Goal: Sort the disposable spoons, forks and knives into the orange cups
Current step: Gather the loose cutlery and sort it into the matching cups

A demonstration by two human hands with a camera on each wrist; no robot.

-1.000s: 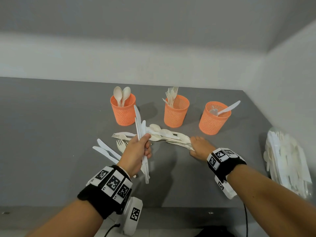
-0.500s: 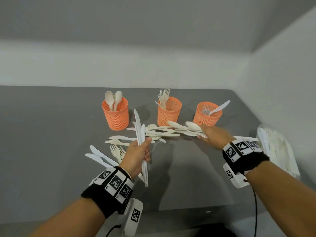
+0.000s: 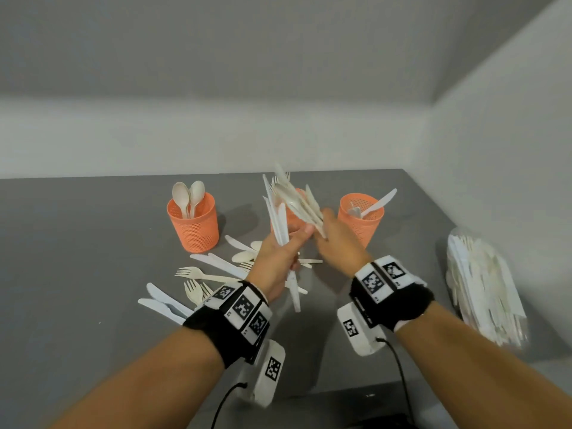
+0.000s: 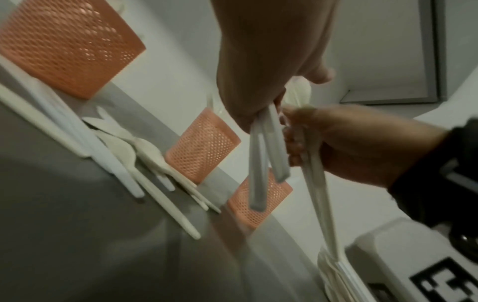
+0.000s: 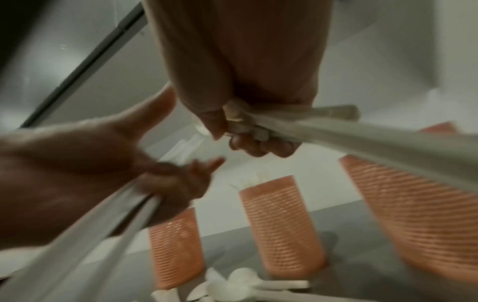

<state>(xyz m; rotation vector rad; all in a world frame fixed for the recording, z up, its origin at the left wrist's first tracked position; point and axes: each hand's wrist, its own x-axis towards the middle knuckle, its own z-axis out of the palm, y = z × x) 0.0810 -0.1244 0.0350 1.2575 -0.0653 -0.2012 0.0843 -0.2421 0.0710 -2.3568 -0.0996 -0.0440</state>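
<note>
My left hand (image 3: 278, 252) grips a bundle of white knives (image 3: 280, 224) upright above the table. Right beside it, my right hand (image 3: 335, 233) holds a blurred bundle of cream spoons (image 3: 298, 202), tilted up and to the left. The two bundles nearly touch in front of the middle orange cup (image 3: 292, 218), which is mostly hidden. The left orange cup (image 3: 195, 226) holds two spoons and the right orange cup (image 3: 360, 218) holds a knife. In the left wrist view the knives (image 4: 258, 163) hang below my curled fingers. The right wrist view shows my fingers closed round the spoon handles (image 5: 323, 126).
Loose forks, knives and spoons (image 3: 216, 269) lie on the grey table (image 3: 77, 274) left of my hands, in front of the cups. A clear bag of more cutlery (image 3: 486, 289) leans at the right wall. White walls close off the back and the right side.
My right hand lifted the spoon bundle off the table and swung it up and left to meet the left hand. The left hand rose with its knives towards the middle cup.
</note>
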